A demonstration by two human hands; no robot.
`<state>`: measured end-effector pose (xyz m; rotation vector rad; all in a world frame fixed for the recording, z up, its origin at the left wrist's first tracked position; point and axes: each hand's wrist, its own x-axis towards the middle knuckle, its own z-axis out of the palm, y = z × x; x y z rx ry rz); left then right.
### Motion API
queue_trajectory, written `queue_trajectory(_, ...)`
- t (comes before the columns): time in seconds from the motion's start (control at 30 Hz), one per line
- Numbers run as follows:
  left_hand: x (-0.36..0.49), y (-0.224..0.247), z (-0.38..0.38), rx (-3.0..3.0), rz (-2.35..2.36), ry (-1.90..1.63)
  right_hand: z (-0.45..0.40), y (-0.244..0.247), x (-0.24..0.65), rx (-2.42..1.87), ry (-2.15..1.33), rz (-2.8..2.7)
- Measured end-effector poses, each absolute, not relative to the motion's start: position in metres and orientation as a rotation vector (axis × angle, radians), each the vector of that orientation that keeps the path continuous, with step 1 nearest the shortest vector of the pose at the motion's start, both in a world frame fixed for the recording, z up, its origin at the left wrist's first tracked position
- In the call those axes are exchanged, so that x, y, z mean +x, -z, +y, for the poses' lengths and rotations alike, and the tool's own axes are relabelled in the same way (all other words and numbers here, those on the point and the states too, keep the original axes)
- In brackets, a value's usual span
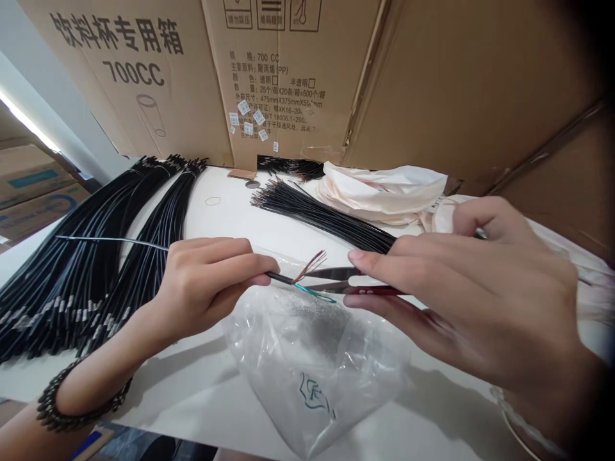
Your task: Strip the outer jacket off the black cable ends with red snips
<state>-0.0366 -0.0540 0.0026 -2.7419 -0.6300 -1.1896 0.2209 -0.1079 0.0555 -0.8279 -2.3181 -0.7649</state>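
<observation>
My left hand (209,282) pinches a black cable (279,277) near its stripped end. Thin colored wires (310,266), reddish and brown, fan up from that end, while a teal strand (314,292) bends lower to the right. Closed around a small pair of scissors (331,285), my right hand (446,288) holds the tool with its two blades pointing left, apart, at the wires. Part of its red and white handle shows; the rest is hidden by my fingers. Whether the blades touch a strand, I cannot tell. Below both hands lies a clear plastic bag (307,378) with green marking.
Bundles of black cables (86,256) are spread at the left. Another cable bundle (317,214) lies behind my hands, beside crumpled white wrapping (384,189). Large cardboard boxes (288,77) stand along the back of the white table (216,221), which has a round hole (252,184).
</observation>
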Motion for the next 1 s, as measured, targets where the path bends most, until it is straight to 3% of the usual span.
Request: queue_trajectory(1.0, -0.0312, 0.0024, -0.0564, -2.698, -0.518, 1.085, -0.1054, -0.0466, 0.2165, -0.901, 0.696, -2.344)
